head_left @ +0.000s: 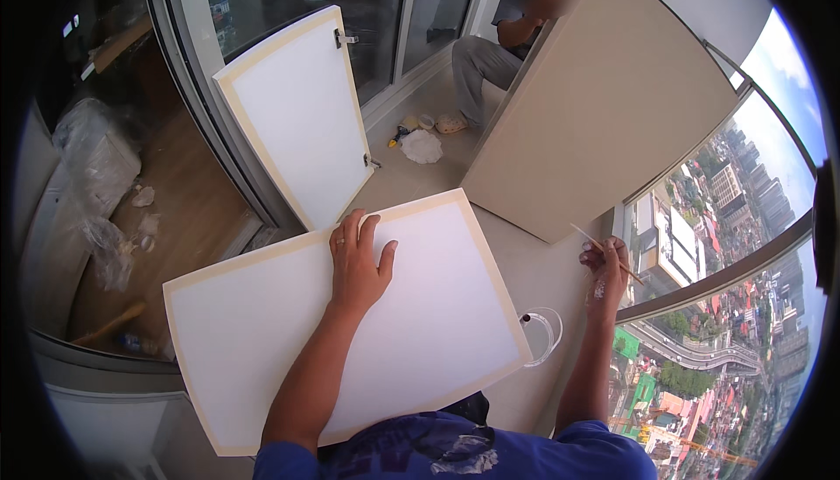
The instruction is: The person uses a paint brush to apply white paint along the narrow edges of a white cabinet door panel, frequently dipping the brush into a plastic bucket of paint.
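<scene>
A large white panel [262, 322] with a beige taped border lies tilted in front of me. My left hand [357, 261] rests flat on its upper middle, fingers spread. Off the panel's right edge, my right hand [605, 268] is raised and pinches a thin wooden stick [604, 251], perhaps a small brush handle. White smears show on that hand. A clear plastic container [544, 331] sits on the floor just below the panel's right corner.
A second white door panel [297, 112] with hinges leans against the glass wall on the left. A big beige board [604, 112] leans on the right. Behind it a person [499, 42] sits on the floor beside rags [422, 146]. The balcony glass overlooks a city.
</scene>
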A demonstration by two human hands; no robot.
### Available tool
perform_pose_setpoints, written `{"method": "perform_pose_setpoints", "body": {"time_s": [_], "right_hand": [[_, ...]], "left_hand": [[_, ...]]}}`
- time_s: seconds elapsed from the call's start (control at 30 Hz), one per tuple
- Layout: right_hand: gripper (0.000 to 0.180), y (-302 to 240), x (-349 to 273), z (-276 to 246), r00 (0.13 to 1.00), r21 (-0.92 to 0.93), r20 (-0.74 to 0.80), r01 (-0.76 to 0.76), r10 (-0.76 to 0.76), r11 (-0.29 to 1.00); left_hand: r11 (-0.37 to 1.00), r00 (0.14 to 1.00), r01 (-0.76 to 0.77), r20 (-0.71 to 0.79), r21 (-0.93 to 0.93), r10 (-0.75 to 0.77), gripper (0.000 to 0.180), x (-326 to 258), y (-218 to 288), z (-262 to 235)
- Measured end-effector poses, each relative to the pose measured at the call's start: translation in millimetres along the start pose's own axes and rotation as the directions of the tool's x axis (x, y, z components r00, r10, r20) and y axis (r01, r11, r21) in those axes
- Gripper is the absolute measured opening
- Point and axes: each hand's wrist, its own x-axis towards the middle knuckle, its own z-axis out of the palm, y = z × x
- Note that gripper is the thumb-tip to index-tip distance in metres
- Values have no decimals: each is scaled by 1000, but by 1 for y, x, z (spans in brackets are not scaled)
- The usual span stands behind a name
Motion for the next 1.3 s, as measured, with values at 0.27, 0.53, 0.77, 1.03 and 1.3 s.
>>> {"method": "perform_pose_setpoints", "body": {"time_s": [0.27, 0.53, 0.77, 1.03, 1.3], "right_hand": [[14, 134, -54, -118, 868, -143, -195, -485, 456, 863], [19, 163, -85, -161, 783, -364, -275, -621, 558, 694], [26, 194, -99, -190, 834, -781, -248, -473, 492, 408], [28, 271, -98, -172, 690, -871, -158, -435, 706, 230], [31, 326, -101, -190, 654, -846, -283, -514, 702, 138]], "left_hand": [[998, 998, 61, -7, -9, -61, 49, -5, -13, -8], [993, 994, 113, 3, 12, -114, 46, -12, -17, -22], [997, 998, 68, 10, 31, -68, 47, -8, -9, -16], [996, 998, 61, 10, 69, -62, 47, -7, -7, -14], [996, 1000, 17, -21, 86, -16, 43, -5, 0, -4]]}}
